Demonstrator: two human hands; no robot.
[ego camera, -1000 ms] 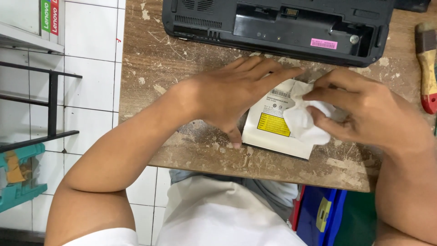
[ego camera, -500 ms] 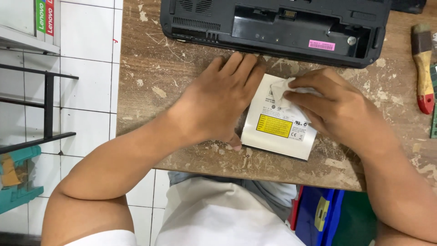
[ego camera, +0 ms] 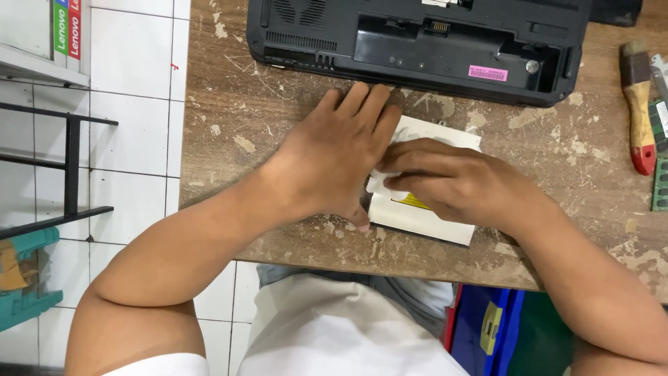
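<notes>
A flat white optical drive [ego camera: 431, 219] with a yellow label lies on the worn wooden table [ego camera: 278, 118]. My left hand [ego camera: 334, 157] lies flat at the drive's left edge and steadies it. My right hand [ego camera: 452, 182] presses a small white cloth [ego camera: 379, 182] onto the drive's top; the hand hides most of the cloth. Just beyond both hands sits an upside-down black laptop [ego camera: 417, 42] with an open empty bay along its near side.
A paintbrush with a wooden and red handle [ego camera: 637, 104] and a green memory stick [ego camera: 659, 157] lie at the table's right edge. A blue box [ego camera: 487, 324] stands under the table. A black metal shelf [ego camera: 69, 167] stands on the white tiled floor to the left.
My right hand has slid the cloth leftward across the drive toward my left hand. The drive now sits closer to the laptop, and my left hand stays on it.
</notes>
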